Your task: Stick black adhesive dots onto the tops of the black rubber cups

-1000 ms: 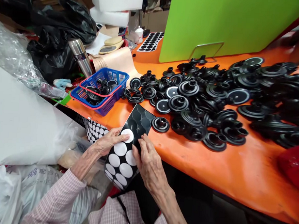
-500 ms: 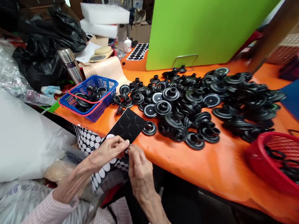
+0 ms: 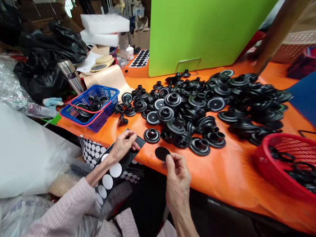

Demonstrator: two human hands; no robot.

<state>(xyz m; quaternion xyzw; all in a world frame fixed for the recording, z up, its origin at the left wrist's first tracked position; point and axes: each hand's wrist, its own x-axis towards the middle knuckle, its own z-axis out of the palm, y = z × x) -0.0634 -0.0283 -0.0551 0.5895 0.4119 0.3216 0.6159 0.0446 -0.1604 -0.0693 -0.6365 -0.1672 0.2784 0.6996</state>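
Quick rundown, L to R, everything placed off the heap of black moulded parts (image 3: 190,115) on the orange table (image 3: 250,197). Far left of the heap, black plastic bags (image 3: 42,74) are slumping beside a steel flask (image 3: 70,77). Closer in, just left of the heap, a blue plastic basket (image 3: 101,120) is sitting w/ more black parts inside, prob keeping those apart from the loose ones. In front of the heap, toward its left side, the left hand (image 3: 123,146) is gripping a sheet of round black and white dots (image 3: 107,181) by its top edge, fingers curled over, tilting it up at the table edge, prob to keep it steady. Just right of that, the right hand (image 3: 177,181) is in a narrow pinch, holding a black round disc (image 3: 162,153) by its rim, prob keeping fingers off the face. Behind the heap a green board (image 3: 197,27) is standing upright, and right of the heap a red basket (image 3: 294,137) is holding black rings.
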